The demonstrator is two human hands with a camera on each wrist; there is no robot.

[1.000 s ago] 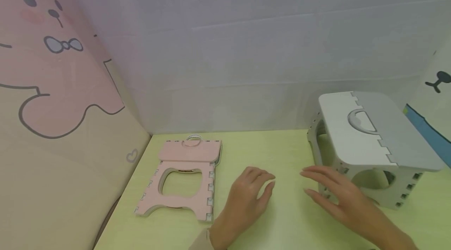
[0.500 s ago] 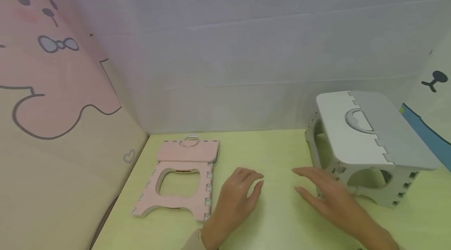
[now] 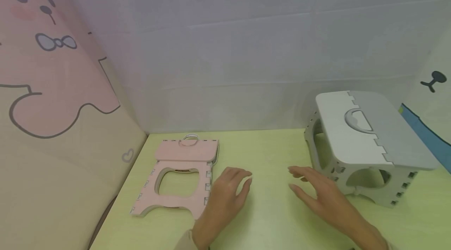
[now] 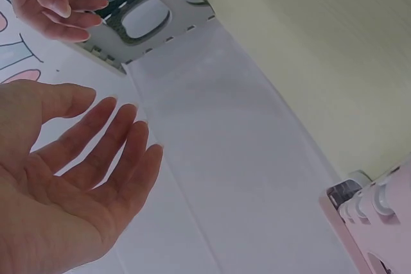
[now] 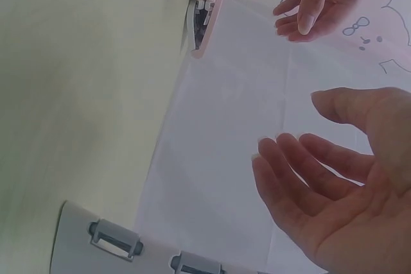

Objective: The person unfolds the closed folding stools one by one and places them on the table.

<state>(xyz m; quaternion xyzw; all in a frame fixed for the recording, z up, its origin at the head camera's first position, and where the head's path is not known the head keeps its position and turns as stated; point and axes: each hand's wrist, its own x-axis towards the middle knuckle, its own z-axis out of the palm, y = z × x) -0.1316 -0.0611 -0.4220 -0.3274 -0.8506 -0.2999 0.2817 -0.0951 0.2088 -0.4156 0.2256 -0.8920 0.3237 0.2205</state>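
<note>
Both hands hover over the table with relaxed, slightly bent fingers, facing each other across a gap. Nothing is held in either one. My left hand is beside a pink folding stool, which lies folded flat on the left; the wrist overlaps its lower right corner in the head view. My right hand is nearest to a white and grey folding stool, unfolded and standing upright on the right. In the left wrist view the palm and curved fingers show bare; the right wrist view shows the same of the right fingers.
The yellow-green tabletop ends at a pale curtain-like back wall. A side panel with a pink cartoon bear rises at the left. Another printed panel stands behind the grey stool at the right.
Both hands have drifted left, the left one toward the pink stool and the right one away from the grey stool. The view has shifted slightly; the stools stay put.
</note>
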